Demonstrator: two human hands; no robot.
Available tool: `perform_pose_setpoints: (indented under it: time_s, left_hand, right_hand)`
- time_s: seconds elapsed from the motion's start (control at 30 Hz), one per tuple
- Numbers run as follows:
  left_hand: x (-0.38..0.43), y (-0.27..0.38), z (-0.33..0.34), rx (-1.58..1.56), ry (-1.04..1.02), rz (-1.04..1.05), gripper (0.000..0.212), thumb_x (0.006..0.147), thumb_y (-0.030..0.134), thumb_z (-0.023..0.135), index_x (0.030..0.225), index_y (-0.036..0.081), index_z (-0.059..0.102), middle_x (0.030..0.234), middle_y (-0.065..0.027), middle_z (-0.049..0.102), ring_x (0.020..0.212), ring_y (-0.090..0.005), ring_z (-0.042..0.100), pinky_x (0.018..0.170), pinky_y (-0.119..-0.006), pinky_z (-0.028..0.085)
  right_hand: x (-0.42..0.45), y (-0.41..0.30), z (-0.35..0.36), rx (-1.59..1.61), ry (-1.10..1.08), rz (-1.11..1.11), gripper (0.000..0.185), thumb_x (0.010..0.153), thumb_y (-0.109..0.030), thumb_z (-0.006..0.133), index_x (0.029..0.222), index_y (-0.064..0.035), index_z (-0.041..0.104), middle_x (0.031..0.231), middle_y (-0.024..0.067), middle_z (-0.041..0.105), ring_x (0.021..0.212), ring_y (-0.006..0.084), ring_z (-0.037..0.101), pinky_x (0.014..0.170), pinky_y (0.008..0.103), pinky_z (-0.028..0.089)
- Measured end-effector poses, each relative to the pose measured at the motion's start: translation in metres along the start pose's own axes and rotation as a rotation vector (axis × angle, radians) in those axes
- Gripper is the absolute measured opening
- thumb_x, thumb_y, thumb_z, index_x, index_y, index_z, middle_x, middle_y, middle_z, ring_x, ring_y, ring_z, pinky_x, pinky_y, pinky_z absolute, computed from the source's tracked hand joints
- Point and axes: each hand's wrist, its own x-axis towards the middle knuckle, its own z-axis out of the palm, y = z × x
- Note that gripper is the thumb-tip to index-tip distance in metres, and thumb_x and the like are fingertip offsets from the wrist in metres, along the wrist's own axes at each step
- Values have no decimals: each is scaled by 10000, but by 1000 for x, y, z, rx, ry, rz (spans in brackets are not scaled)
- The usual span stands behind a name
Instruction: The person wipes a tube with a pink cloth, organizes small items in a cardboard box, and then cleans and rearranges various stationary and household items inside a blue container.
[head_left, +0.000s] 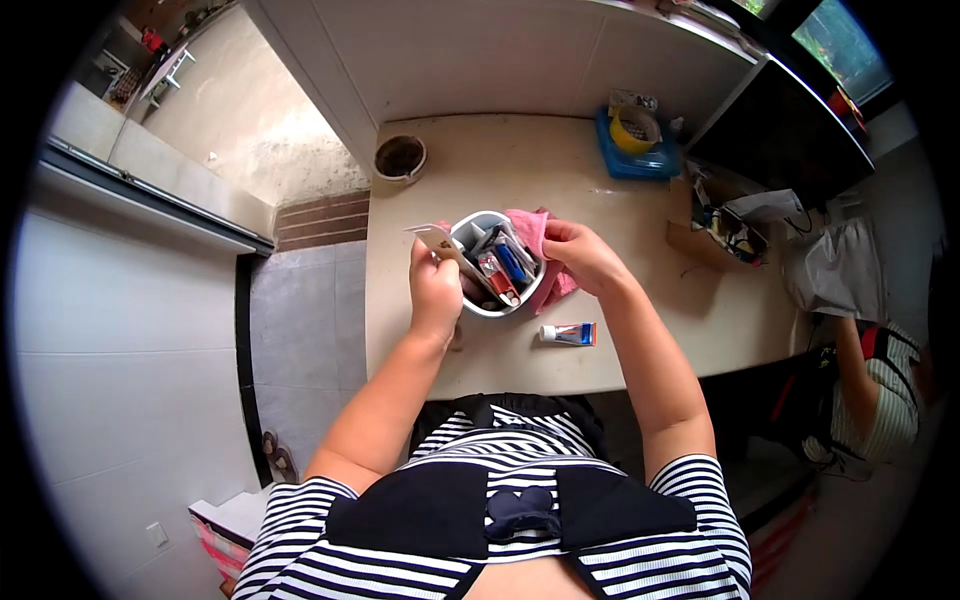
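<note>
A white plastic container (535, 288) stands on the table in front of me, filled with small packets, a blue item and a red item. My left hand (436, 289) is at its left side, thumb and fingers closed on a flat printed card or booklet (436, 238) that leans at the rim. A pink cloth (531, 225) lies against the container's right side and hangs down to the table. My right hand (581, 253) pinches this cloth near the rim. Nearer to me lies a blue and orange tube with a white cap (576, 334).
On the beige table (487, 367) are a round pot (400, 158), a blue box (645, 165) with a yellow bowl (634, 135), and an open cardboard box (686, 238) of odds and ends. A monitor (787, 135) stands behind. Another person (874, 397) sits at the right, by a pale bag (840, 270).
</note>
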Motion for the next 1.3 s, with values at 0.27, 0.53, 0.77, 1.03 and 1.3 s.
perform_pose_setpoints:
  time_s: [0.27, 0.53, 0.77, 1.03, 1.3]
  left_hand:
    - [7, -4, -14, 113, -126, 17, 366, 755, -68, 357, 1087, -16, 502, 1130, -129, 498, 1065, -225, 479, 943, -312, 360]
    - [6, -8, -8, 103, -35, 128, 342, 759, -75, 358, 1051, -22, 527, 1157, -146, 491, 1092, -249, 479, 965, -320, 351]
    - [2, -2, -1, 58, -15, 100, 360, 753, -79, 353, 1065, -19, 523, 1096, -126, 528, 1052, -225, 498, 941, -298, 363]
    - [7, 1, -7, 115, -104, 75, 380, 731, -96, 333, 1041, -11, 537, 1112, -119, 527, 1047, -227, 504, 937, -296, 370]
    - [6, -8, -4, 69, -38, 136, 351, 743, -95, 352, 1027, -15, 540, 1126, -127, 525, 1073, -233, 498, 958, -307, 360]
  right_hand:
    - [1, -29, 31, -1001, 309, -286, 169, 775, -179, 564, 807, -15, 587, 818, 166, 613, 777, 335, 592, 700, 389, 475]
    - [4, -32, 45, -1111, 379, -375, 195, 779, -201, 582, 807, -9, 576, 804, 182, 612, 764, 353, 587, 689, 411, 470]
    - [-19, -38, 30, -922, 201, -291, 141, 742, -58, 536, 850, 30, 558, 877, 225, 583, 839, 383, 567, 747, 420, 455]
    - [10, -36, 50, -1417, 396, -245, 178, 796, -195, 577, 836, -24, 545, 808, 154, 620, 741, 349, 591, 662, 423, 477]
    - [-14, -34, 31, -1152, 202, -364, 135, 764, -18, 443, 854, 16, 537, 871, 210, 589, 883, 364, 559, 748, 425, 475]
